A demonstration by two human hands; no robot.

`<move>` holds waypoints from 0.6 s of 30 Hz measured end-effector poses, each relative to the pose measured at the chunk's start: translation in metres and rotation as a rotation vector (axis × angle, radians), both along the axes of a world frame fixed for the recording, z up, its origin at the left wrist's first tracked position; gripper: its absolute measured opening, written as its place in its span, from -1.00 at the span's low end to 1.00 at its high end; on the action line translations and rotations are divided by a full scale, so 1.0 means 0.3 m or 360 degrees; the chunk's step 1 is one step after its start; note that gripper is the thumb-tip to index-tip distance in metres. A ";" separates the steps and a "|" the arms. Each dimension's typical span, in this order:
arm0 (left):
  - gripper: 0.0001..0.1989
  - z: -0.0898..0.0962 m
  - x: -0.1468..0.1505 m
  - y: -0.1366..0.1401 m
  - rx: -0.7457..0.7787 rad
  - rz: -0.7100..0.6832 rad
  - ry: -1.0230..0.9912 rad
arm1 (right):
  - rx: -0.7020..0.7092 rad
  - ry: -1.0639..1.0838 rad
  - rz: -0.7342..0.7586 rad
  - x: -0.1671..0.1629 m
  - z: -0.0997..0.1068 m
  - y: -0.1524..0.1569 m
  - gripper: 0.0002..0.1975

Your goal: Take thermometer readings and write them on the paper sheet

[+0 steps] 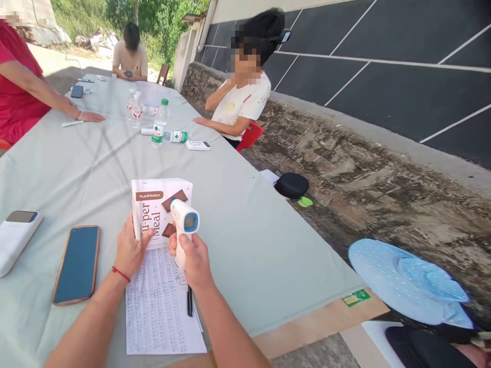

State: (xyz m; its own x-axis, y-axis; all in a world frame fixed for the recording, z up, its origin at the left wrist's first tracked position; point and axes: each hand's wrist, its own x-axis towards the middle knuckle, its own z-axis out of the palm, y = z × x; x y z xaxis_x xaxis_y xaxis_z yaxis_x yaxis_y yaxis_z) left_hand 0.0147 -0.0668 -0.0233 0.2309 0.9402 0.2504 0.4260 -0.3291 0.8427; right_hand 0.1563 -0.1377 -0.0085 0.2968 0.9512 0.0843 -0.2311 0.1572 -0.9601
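Apparently to steady it, your left fingers (144, 239) clamp the box (155, 208) by its edge, while near them your right fingers (187, 246) wrap the thermometer (181, 225), screen (191, 222) facing you, presumably for reading.

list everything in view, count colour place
NutriMotion package: 1, white-brown, left hand
infrared thermometer: 1, white, right hand
handwritten sheet: 1, white, near table edge
pen: 1, black, on sheet
smartphone: 1, dark, left of sheet
gadgets: at least 2, white, on table
bottles: at least 4, clear, mid-table
tablecloth: 1, grey, on table
sun hat: 1, blue, beside table
case: 1, black, beside table
people: 3, red, beige, white tops, around table
wall: 1, dark, right
greenery: uncountable, green, background
far small items: unclear
left hand: 1, on package
right hand: 1, on thermometer
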 end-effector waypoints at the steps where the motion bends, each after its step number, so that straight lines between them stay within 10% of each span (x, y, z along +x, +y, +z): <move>1: -0.53 -0.007 0.001 -0.001 0.0001 0.0014 0.0011 | -0.0011 -0.0013 -0.0008 0.001 0.000 -0.005 -0.65; 18: -0.45 -0.034 -0.001 -0.004 0.0005 0.0013 0.0004 | 0.0021 0.0065 0.0008 0.008 -0.017 -0.030 -0.68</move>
